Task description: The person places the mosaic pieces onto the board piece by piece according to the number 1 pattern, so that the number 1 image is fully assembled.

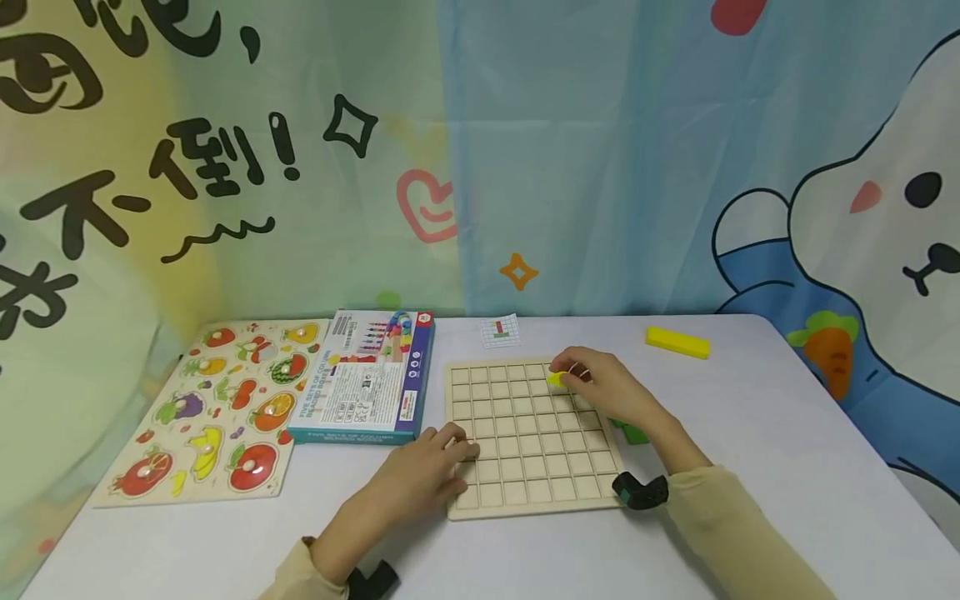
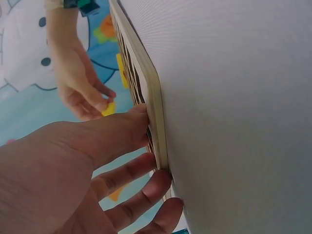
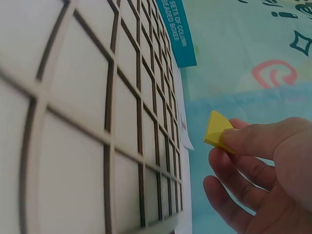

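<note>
A pale wooden grid board lies on the white table in front of me. My right hand hovers over the board's far right cells and pinches a small yellow block between thumb and fingers; the right wrist view shows the yellow block just above the grid board. My left hand rests with straight fingers on the board's left edge, and in the left wrist view its fingers press against the grid board's rim.
A long yellow block lies at the back right. A green piece peeks out beside my right wrist. A small pattern card sits behind the board. A teal box and a fruit puzzle occupy the left side.
</note>
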{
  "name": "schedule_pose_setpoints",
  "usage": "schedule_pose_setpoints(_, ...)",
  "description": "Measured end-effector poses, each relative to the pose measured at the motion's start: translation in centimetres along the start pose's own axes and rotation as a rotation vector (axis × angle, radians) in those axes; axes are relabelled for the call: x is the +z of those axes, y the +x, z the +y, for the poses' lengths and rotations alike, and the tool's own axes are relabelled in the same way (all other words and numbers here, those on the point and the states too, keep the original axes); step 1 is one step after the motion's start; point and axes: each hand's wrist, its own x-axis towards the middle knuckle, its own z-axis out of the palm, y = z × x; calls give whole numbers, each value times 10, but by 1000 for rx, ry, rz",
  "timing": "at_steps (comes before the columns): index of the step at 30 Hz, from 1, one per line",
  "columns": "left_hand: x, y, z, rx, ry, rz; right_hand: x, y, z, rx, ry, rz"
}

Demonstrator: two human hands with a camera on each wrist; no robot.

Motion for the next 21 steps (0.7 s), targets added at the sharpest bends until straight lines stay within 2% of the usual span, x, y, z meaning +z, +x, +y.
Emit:
schedule_pose_setpoints(8,0,0,1,2,14,0,15,14,-11,-55,13,-49)
schedule_pose_setpoints(21,5,1,-1,7,43,4,35,38,-25,-83,-7,-116)
